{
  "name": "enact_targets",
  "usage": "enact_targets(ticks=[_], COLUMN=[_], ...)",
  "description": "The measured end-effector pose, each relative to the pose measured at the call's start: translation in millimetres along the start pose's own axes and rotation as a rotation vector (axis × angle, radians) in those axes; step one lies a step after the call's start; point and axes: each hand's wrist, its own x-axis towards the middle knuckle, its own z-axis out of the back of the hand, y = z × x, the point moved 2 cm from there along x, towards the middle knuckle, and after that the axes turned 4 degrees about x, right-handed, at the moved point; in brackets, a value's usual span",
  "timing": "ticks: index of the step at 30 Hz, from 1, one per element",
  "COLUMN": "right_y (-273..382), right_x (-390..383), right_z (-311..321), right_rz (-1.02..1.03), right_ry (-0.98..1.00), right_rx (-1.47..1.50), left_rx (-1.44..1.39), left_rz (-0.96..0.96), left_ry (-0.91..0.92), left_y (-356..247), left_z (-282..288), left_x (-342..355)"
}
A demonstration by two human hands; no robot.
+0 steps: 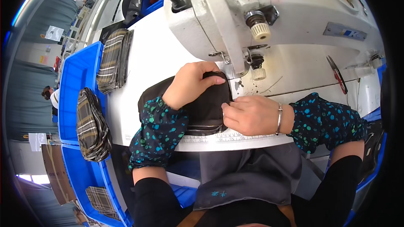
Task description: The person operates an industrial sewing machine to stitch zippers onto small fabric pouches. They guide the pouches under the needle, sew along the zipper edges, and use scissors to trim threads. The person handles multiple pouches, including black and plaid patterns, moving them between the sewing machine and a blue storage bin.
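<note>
A dark zippered fabric pouch (168, 90) lies flat on the white table under the sewing machine (290, 12). Near the presser foot, my left hand (191, 83) pinches its far edge between thumb and fingers. My right hand (254, 115) has curled fingers closed on the pouch's right edge. Along its near side runs a metal zipper (205, 127), with a strip of plaid cloth showing below. The needle point is hidden behind the machine head and my left fingers. Patterned sleeve covers are on both forearms.
Folded plaid cloth pieces (114, 59) are stacked at the table's left, with another bundle (91, 126) on the rim of a blue bin (80, 65). Red-handled thread snips (338, 75) lie right of the machine head. A printed ruler (252, 139) follows the near table edge.
</note>
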Motion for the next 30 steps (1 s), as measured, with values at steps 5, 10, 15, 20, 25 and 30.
enact_targets(ticks=[5, 10, 15, 20, 25, 30], right_y=[-1, 10, 5, 5, 6, 8], right_x=[1, -9, -3, -6, -5, -8], right_z=[4, 6, 14, 9, 12, 4], right_rz=[0.078, 0.143, 0.026, -0.006, -0.042, -0.102], right_ry=[-0.067, -0.032, -0.069, -0.003, 0.000, -0.038], right_rx=[-0.097, -0.104, -0.362, -0.479, -0.444, -0.427], left_rx=[0.157, 0.135, 0.133, 0.054, 0.045, 0.171], left_rz=[0.001, 0.077, 0.047, -0.091, 0.028, 0.035], left_ry=[-0.129, 0.019, 0.017, -0.003, -0.012, -0.110], left_y=[-7, -26, -27, -18, -17, -20], left_z=[-4, -10, -11, -8, -11, -19], left_x=[-1, -5, -8, -11, -10, -6])
